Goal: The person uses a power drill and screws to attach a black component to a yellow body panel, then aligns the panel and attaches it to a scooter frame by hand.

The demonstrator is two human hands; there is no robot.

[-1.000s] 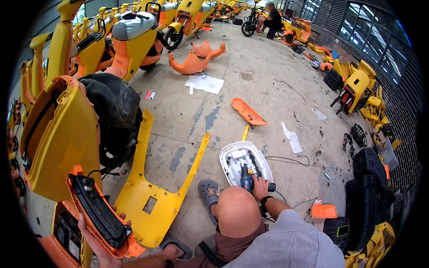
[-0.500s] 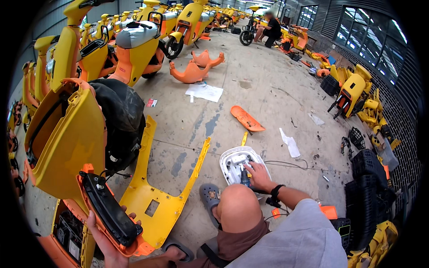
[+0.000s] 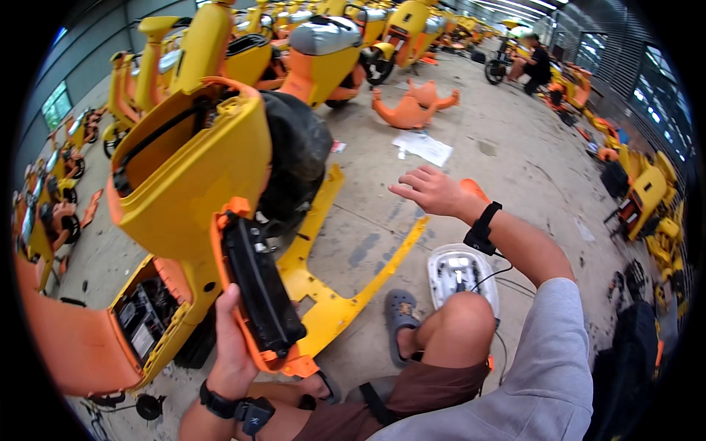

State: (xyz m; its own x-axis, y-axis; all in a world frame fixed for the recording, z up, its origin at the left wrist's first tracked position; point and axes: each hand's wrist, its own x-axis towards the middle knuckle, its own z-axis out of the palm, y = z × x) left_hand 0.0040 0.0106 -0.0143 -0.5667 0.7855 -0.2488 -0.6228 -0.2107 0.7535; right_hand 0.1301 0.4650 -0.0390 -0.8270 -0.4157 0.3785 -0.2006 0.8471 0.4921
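Observation:
My left hand (image 3: 234,334) grips the lower end of an orange scooter panel (image 3: 222,246) with a long black unit (image 3: 257,283) set in it. The thumb lies along its left edge; the other fingers are mostly hidden behind. My right hand (image 3: 434,191) is raised over the floor with fingers stretched out and nothing in them. Below it, past my knee, a white plastic shell (image 3: 441,259) lies on the floor with small parts in it. A power drill (image 3: 460,282) rests in the shell, partly hidden by my knee. A yellow frame-shaped panel (image 3: 323,301) lies beyond the held panel.
A partly stripped yellow scooter body (image 3: 198,169) with a black cover (image 3: 298,136) stands close on the left. Ahead lie orange fairings (image 3: 412,106) and white paper (image 3: 423,147). Rows of scooters line the far left; loose parts (image 3: 647,195) pile along the right wall. A person (image 3: 533,66) crouches far off.
My right hand has left the drill in the white shell and risen forward, now empty. My left hand has lifted the orange panel. The view has swung to the left.

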